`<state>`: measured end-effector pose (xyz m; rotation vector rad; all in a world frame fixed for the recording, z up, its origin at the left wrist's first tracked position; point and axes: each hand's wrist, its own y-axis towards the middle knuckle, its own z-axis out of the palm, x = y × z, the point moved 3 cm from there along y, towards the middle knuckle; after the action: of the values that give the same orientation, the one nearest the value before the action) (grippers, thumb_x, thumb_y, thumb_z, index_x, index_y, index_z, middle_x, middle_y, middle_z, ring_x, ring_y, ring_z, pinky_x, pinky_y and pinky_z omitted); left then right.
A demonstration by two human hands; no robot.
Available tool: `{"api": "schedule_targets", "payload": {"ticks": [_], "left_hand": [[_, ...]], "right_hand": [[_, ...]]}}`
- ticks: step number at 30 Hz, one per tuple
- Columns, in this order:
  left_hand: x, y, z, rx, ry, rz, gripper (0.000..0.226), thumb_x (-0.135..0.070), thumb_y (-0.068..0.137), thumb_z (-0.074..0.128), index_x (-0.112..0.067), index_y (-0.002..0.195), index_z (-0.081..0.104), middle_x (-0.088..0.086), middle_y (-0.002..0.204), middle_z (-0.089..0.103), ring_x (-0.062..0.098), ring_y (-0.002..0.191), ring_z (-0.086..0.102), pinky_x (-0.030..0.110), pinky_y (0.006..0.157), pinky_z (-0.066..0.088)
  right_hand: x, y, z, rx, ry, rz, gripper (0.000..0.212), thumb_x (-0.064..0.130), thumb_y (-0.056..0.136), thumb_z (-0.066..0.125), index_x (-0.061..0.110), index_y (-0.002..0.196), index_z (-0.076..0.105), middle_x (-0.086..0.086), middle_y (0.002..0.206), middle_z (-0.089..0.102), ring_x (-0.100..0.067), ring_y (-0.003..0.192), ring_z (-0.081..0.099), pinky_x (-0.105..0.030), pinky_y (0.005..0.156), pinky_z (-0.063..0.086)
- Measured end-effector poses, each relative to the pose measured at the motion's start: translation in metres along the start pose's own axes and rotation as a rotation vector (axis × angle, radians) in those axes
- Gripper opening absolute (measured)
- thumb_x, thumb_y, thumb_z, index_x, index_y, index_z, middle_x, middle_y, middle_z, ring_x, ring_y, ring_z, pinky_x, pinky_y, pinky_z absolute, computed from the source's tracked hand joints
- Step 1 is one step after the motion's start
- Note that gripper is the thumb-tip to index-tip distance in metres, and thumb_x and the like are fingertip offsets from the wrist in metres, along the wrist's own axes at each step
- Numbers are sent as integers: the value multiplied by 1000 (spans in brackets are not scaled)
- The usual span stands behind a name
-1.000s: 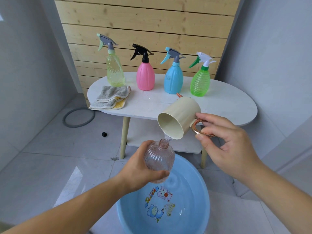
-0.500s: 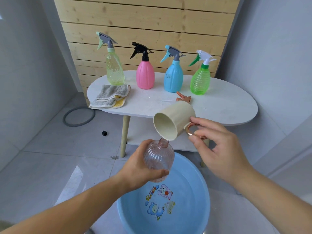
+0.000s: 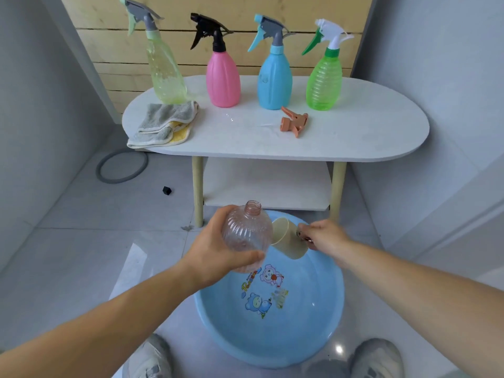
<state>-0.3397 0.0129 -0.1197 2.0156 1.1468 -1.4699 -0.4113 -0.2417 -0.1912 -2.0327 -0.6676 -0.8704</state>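
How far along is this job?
Done: four spray bottles stand capped on the table. In hand: the left hand grips the open clear bottle, the right hand holds the cup low at the basin. Left: probably more filling, then screwing on the orange spray head lying on the table.

A tiled washing corner of a home: a cartoon-printed blue plastic basin (image 3: pixel 272 347) sits on glossy floor tiles (image 3: pixel 81 241) right under the left hand's (image 3: pixel 215 257) grip, and beyond that grip a small white table (image 3: pixel 354 137) carries spray bottles (image 3: pixel 223 77) and a folded cloth (image 3: pixel 163 124) before a pine-plank wall (image 3: pixel 240 9).
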Motion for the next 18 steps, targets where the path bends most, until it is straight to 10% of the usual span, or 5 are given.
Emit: {"api": "schedule_targets", "payload": {"ticks": [7,13,18], "left_hand": [[22,2,11,19,34,-66,78,-8,67,95,-41,122,52,-29,108,67,-14,102,63,6,76,51],[42,11,13,11,33,-125,83,-26,55,97,-45,124,55,-26,115,67,-7,110,63,14,84,55],[52,18,13,3,53,-151,89,-42,48,95,-44,127,56,-23,118,67,-2,113,63,30,94,56]], "right_hand": [[-42,53,32,18,-363,-217,51,36,94,61,19,51,40,6,52,35,-12,49,33,-28,49,23],[-83,82,62,175,-582,-437,50,57,85,50,15,72,73,2,86,65,-16,82,58,-37,74,49],[-105,87,70,261,-685,-451,25,37,92,60,19,85,76,5,116,61,-25,107,57,-32,94,43]]}}
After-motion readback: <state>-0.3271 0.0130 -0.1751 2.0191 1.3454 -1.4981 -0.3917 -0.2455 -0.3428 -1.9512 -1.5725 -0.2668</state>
